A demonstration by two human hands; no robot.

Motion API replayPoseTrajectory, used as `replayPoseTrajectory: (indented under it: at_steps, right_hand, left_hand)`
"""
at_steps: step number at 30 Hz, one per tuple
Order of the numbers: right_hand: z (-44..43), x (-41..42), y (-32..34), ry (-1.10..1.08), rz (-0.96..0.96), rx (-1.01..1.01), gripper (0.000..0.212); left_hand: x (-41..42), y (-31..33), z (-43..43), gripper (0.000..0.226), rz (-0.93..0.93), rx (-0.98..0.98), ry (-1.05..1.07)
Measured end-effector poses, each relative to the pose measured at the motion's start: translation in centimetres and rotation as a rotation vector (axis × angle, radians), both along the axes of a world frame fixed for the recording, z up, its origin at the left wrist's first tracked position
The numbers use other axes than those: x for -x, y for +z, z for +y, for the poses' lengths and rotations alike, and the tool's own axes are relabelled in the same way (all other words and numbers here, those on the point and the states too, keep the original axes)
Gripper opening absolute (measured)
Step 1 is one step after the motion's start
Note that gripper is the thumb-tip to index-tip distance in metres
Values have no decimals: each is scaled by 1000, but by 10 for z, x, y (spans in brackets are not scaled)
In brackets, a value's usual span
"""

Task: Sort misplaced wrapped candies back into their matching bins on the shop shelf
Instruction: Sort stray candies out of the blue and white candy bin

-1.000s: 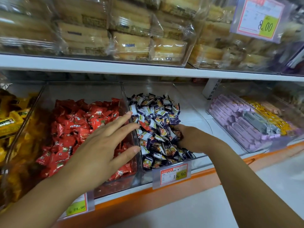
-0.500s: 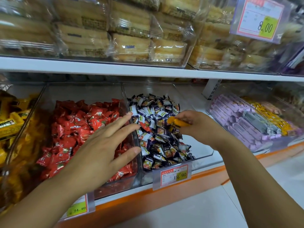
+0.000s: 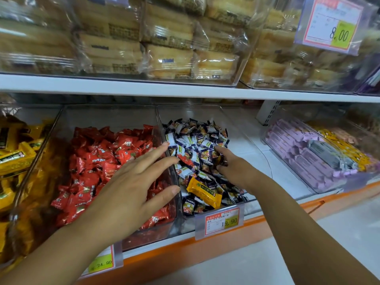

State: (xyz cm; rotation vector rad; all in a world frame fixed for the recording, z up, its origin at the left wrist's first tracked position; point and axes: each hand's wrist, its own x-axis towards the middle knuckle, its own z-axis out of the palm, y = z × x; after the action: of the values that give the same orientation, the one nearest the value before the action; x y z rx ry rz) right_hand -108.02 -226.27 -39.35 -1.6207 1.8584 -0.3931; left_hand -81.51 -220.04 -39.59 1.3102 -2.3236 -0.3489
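Observation:
The middle clear bin (image 3: pixel 230 120) holds a pile of purple-and-white wrapped candies (image 3: pixel 197 136). A yellow-wrapped candy (image 3: pixel 204 191) lies loose on top of that pile near the bin's front. A red-wrapped candy (image 3: pixel 185 159) also sits among them. My right hand (image 3: pixel 230 165) reaches down into the pile, index finger stretched forward and the other fingertips buried among the wrappers, with nothing seen held. My left hand (image 3: pixel 131 182) hovers flat with spread fingers over the right side of the red-candy bin (image 3: pixel 115 116), full of red wrapped candies (image 3: pixel 98 157).
A bin of yellow packets (image 3: pixel 14 157) stands at far left. At right is a bin with lilac bars (image 3: pixel 292 145) and yellow candies. Price tags (image 3: pixel 221 220) hang on the orange shelf front. An upper shelf (image 3: pixel 185 89) carries wrapped cakes close overhead.
My right hand lifted a yellow candy out of the pile, then let it go; it now lies at the bin's front and the hand is back down in the candies. My left hand barely moved.

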Motion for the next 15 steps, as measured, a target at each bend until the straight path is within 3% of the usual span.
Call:
replayPoseTrajectory:
  at_steps: [7,15]
  right_hand:
    - [-12,2,-13,-24,-189,67,53]
    - [-7,5,-8,-80,-40,343,34]
  left_hand:
    - [0,-1,-1,62,12,14,-3]
    - [0,-2,-2,62,38,10,-18]
